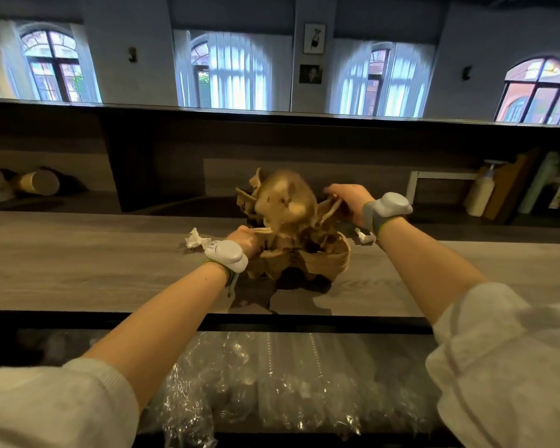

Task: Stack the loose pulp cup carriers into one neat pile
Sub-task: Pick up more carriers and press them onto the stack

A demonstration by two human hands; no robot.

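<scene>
Holding a pulp cup carrier (285,202) up in the air with both hands, I have it tipped so its bumpy underside faces me. My left hand (244,242) pinches the thin edge nearest me, and my right hand (348,200) pinches the edge on the far side. The fingers of both hands are closed on that carrier. It blurs a little in my view, so I cannot tell its exact shape. Right under my hands sits the pile of carriers (304,260) on the wooden tabletop (94,253). The pile looks messy, with flaps sticking out at odd angles. I think this stuff is very light, like egg-box paper. It is stiff enough to keep its shape but it bends and tears if I squeeze hard. It is rough, so it should not slip. The rims and the thin flaps look like the best spots to grab, one on each side, so it stays flat. I think the cups must line up with the cups below or it will not sink in and the pile will lean. Two bits of crumpled white paper (196,239) lie on the tabletop, one just left of my left hand and one near my right wrist. Each wrist wears a grey wristband (226,255). Close to my body, below my arms, is some crinkly clear plastic wrap (272,383).
</scene>
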